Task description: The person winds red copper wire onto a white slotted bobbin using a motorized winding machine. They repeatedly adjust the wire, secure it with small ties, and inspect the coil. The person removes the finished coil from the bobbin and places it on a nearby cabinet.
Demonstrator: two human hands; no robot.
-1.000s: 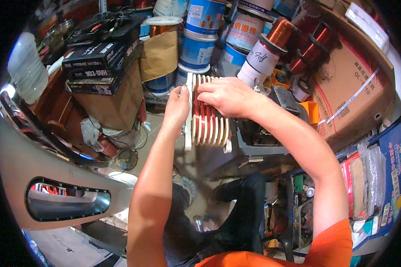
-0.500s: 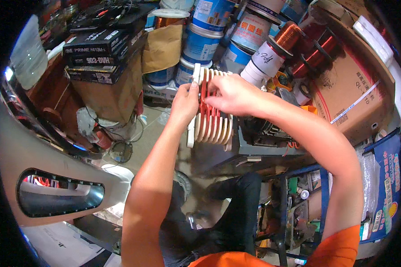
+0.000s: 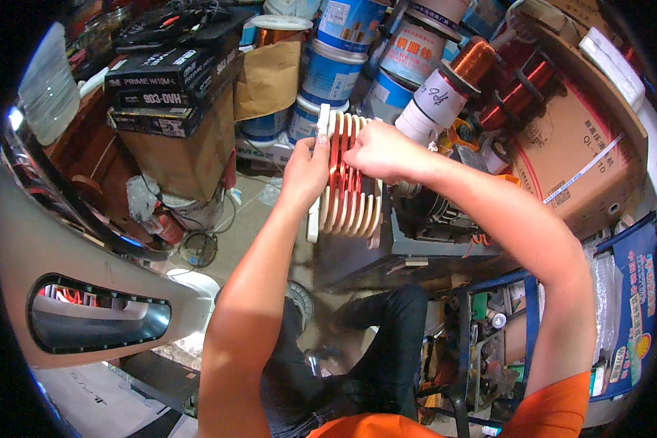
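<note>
Head camera: both my hands are working at a ribbed frame of red wire

With my left hand [image 3: 308, 171], I am gripping the near-upright pale end of the ribbed frame [image 3: 349, 212], my thumb lying along its edge and my fingers closing around the left side. With my right hand [image 3: 387, 152], I am reaching over the frame's upper right part, fingers curling in toward the red wire [image 3: 350, 182]; my fingertips are partly hidden, so I cannot tell whether they are pinching a strand or only resting there. The frame is standing slightly tilted between my hands, just above the middle of the view, its red strands running between the upper and lower rows of pale ribs.

Behind it, blue-and-white buckets [image 3: 332, 77] are standing in stacks, with a sheet of brown paper [image 3: 266, 80] hanging just left of them. To the right, a spool of copper wire [image 3: 471, 64] is leaning near a large cardboard carton [image 3: 580, 135]. On the left, flat black boxes [image 3: 150, 84] are sitting on a brown box [image 3: 171, 157]. Below, I am wearing dark trousers [image 3: 387, 343], and an orange sleeve [image 3: 547, 405] is covering my right upper arm.
</note>
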